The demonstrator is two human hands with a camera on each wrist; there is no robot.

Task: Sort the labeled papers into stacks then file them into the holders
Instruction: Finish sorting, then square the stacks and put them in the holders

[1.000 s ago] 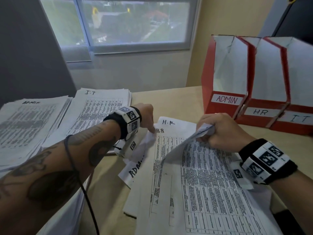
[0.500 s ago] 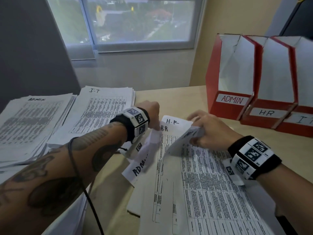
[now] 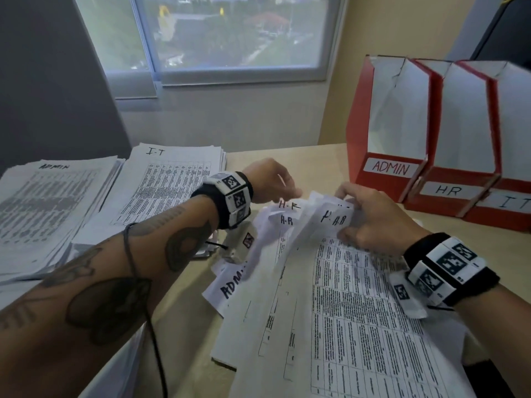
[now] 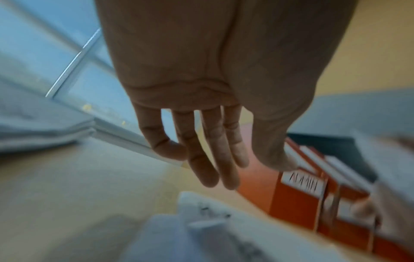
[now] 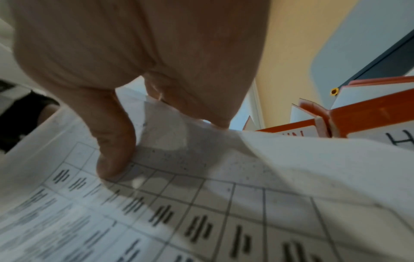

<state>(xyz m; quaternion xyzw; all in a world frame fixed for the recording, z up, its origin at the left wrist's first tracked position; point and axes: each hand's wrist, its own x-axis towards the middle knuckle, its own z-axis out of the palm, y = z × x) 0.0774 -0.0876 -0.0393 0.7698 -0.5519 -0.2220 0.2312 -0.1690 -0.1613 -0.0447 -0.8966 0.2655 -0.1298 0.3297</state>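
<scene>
Right hand: the right hand (image 3: 376,218) pinches the lifted top corner of a printed sheet (image 3: 330,218) between thumb and fingers, peeling it up from the loose pile (image 3: 344,326) in front of the person.
Left hand: the left hand (image 3: 270,182) hovers just beyond that corner, fingers straight and spread, holding nothing (the left wrist view shows this plainly).
Sorted so far: an ADMIN stack (image 3: 48,208) and an I-T stack (image 3: 172,179) lie side by side at the left of the desk (image 3: 184,311); both look thick.
Left to sort: the pile still shows H-R headings near its top edge and one ADMIN sheet (image 3: 230,285) sticking out at its left, so I judge sorting is well on but not finished.
Filing: the red ADMIN holder (image 3: 385,133), HR holder (image 3: 454,191) and IT holder (image 3: 511,202) show only white inner walls; filing seems not begun.
Room: bare desk lies between the stacks and the holders; the pile's near edge runs out of view.
</scene>
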